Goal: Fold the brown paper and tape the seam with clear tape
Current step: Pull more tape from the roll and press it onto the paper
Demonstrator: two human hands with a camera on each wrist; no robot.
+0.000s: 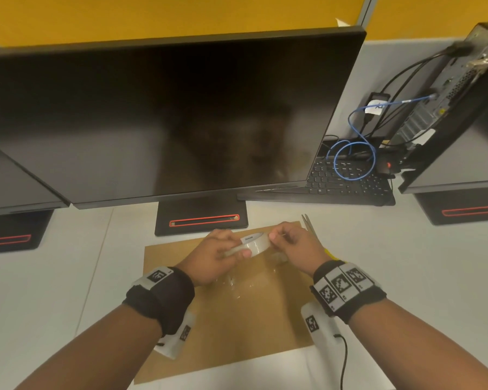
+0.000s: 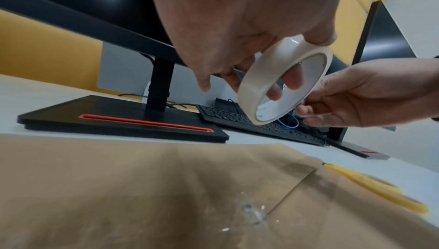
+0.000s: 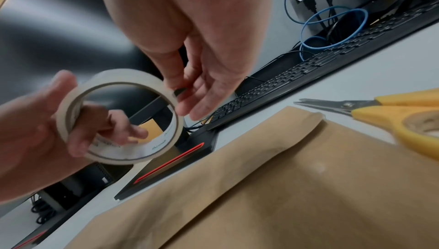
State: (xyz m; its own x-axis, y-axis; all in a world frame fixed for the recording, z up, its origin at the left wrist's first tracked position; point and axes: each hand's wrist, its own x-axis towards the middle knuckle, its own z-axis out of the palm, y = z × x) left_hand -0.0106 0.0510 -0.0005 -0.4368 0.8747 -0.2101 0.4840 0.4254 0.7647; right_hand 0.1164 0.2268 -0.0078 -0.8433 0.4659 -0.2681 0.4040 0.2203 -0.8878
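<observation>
Looks like we're at the find-the-tape-end step: the left hand (image 1: 217,256) has its fingers curled through the core of the clear tape roll (image 1: 252,244), held up over the paper's 12 o'clock edge, while the right hand (image 1: 292,243) picks at the roll's rim with thumb and fingertips, though I can't tell if it's actually got the loose end. The brown paper (image 1: 237,327) lies flat on the desk, already folded, a flap edge running across it with shiny tape bits near the middle. Next up is probably peeling off a strip and cutting it with the yellow scissors (image 3: 392,114) at the paper's 2 o'clock corner.

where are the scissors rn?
The scissors lie on the desk at the far right corner of the brown paper, just beyond the right hand, blades toward the keyboard.
</observation>
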